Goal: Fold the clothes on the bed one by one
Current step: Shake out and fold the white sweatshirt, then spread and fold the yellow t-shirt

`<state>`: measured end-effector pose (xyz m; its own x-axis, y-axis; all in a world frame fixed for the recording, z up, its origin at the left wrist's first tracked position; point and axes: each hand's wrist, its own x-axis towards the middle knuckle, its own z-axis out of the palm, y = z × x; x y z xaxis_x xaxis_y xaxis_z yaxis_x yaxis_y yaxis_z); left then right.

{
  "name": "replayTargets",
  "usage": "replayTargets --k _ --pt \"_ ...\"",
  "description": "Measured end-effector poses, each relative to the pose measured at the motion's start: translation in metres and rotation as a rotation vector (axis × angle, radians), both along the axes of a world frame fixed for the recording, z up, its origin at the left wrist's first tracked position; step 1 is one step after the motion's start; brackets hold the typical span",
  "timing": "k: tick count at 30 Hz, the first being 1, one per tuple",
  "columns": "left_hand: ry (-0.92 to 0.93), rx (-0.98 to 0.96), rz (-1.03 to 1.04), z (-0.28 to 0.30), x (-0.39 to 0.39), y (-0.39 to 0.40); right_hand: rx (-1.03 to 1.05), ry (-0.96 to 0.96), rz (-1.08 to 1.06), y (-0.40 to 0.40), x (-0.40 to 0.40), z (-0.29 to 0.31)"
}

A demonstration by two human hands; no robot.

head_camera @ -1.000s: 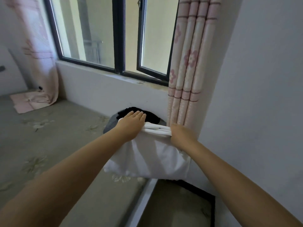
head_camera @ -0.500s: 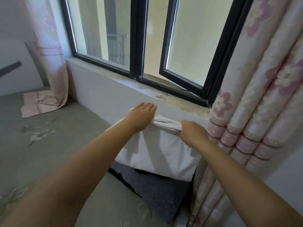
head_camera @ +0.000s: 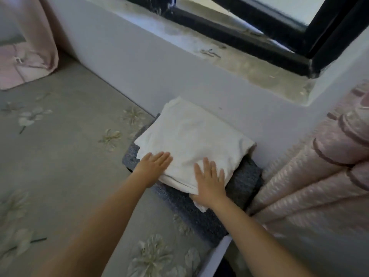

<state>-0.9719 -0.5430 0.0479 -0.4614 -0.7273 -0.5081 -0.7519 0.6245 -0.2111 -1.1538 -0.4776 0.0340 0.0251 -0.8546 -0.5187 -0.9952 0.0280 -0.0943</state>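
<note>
white garment (head_camera: pixel 191 140), grey knit (head_camera: pixel 242 181), floral bedsheet (head_camera: pixel 60 156).

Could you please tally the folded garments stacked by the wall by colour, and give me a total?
White folded cotton garment, on top of the stack: 1
Grey folded knitted garment, under the white one: 1
Total: 2

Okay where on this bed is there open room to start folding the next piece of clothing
The widest bare stretch is the floral bedsheet left of the left hand, bordered by the wall and the pink curtain in the far corner. The right corner is crowded: the white garment sits on the grey folded garment, hemmed in by the striped curtain.
</note>
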Motion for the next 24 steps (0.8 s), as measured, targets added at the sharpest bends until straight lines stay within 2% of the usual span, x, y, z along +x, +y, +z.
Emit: replayTargets --k 5,11,13,15,17,20,24 --pt "0.068 -0.048 0.135 -0.018 -0.001 0.026 -0.071 0.003 0.037 -0.001 0.000 -0.017" --pt "0.040 -0.041 0.294 -0.016 -0.003 0.065 0.002 -0.044 0.092 0.000 -0.007 -0.005" --pt "0.027 -0.085 0.366 -0.008 0.001 0.073 -0.066 -0.092 0.052 -0.003 -0.003 0.005" --pt "0.075 -0.120 0.514 0.000 0.007 0.088 -0.219 -0.117 0.093 -0.004 0.007 0.014" --pt "0.214 -0.206 0.725 0.008 0.015 0.112 -0.339 -0.193 0.245 0.000 0.027 0.020" --pt "0.380 -0.345 1.012 0.016 0.032 0.171 -0.329 -0.315 0.517 0.023 0.068 0.029" --pt "0.334 -0.415 1.334 0.012 0.055 0.280 -0.336 -0.364 0.860 0.090 0.126 0.031"
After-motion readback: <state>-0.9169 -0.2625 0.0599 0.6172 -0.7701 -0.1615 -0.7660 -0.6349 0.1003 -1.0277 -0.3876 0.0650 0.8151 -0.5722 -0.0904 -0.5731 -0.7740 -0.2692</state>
